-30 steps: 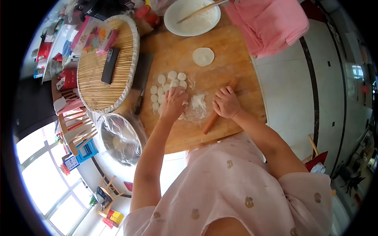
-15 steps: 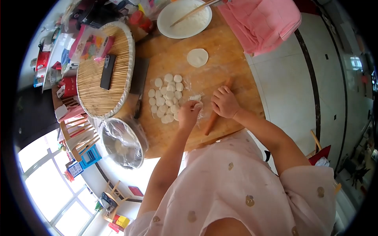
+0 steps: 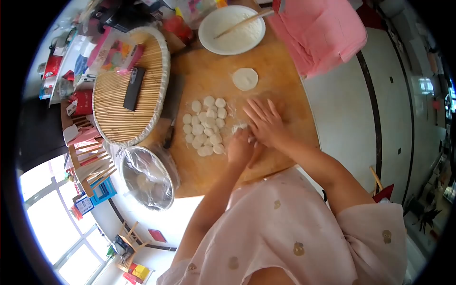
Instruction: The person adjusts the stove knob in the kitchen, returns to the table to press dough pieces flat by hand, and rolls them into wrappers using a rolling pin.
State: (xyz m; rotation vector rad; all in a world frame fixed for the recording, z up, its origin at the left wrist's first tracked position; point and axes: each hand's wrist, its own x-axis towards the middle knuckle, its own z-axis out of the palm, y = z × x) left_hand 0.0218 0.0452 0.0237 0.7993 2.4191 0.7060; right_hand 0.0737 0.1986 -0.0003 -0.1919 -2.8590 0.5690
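Rolling pin point(image 3: 257, 155): on the wooden tabletop point(image 3: 204, 71), mostly hidden behind the right hand point(image 3: 267, 127), near end poking out; it's round, so it could wander if nothing steadies it.
Right hand's grip: fingers spread and straight, not wrapped around anything.
Left hand's grip point(image 3: 240, 148): fingertips curled up against the right hand, maybe touching; can't tell if there's dough in there. Hands this close, one could bump the other.
Flour point(image 3: 239, 127): just beyond the left fingers; too little and dough probably sticks.
Dough pieces point(image 3: 207, 125): bunched left of the hands, some touching, so they might fuse.
Flat dough round point(image 3: 245, 79): past the right fingertips, could crease if they drag it.
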